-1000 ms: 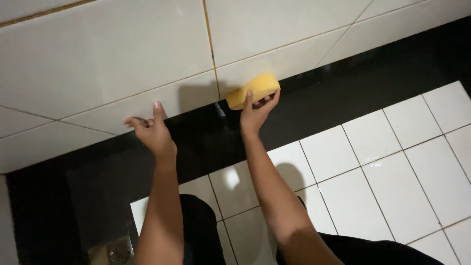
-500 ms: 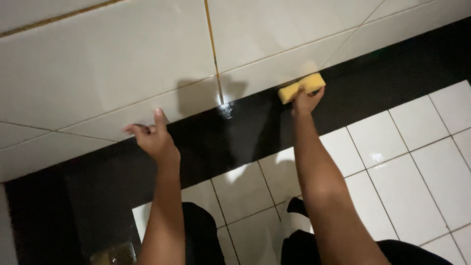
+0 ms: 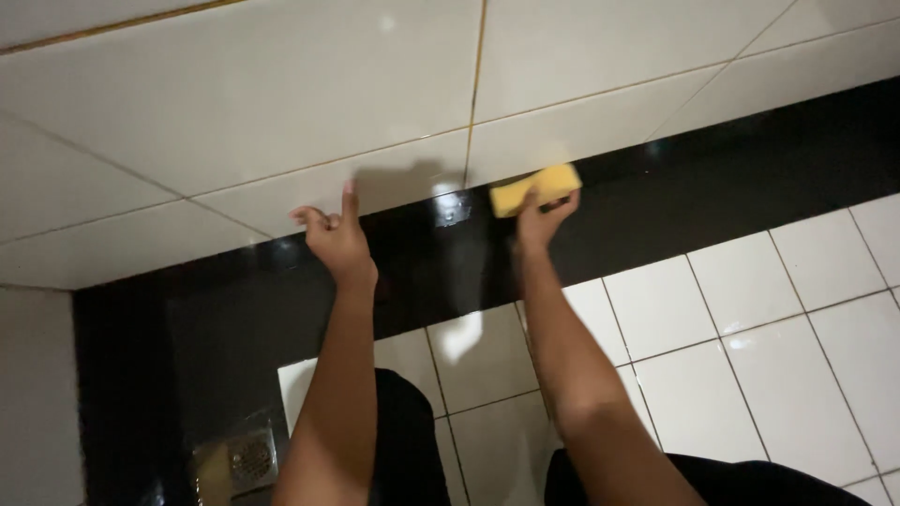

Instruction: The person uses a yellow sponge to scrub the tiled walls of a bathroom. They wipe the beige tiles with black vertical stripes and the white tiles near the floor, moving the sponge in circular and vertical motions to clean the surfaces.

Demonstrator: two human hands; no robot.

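**Sponge at the bottom of the wall**

I look down from the head camera and see two bare arms reaching out to a tiled wall.

My right hand point(image 3: 536, 217) holds a yellow sponge point(image 3: 535, 189). The fingers are curled around its lower edge and pinch it, with the thumb on one side. The sponge is a long block, a bit tilted. It sits right where the white wall tiles point(image 3: 281, 112) meet the black strip point(image 3: 712, 178) at the bottom of the wall. It seems to press on the wall there, but I cannot tell for sure.

My left hand point(image 3: 336, 239) holds nothing. One finger points straight up and touches the lowest white tile. The other fingers are bent and point off to the left. The hand is loose, not a fist.

The two hands are near each other, with a shiny wet spot on the black strip between them.

Below the hands is a floor of white square tiles point(image 3: 750, 328). A round metal drain point(image 3: 248, 459) sits in the floor, low down on the left, by my left arm.
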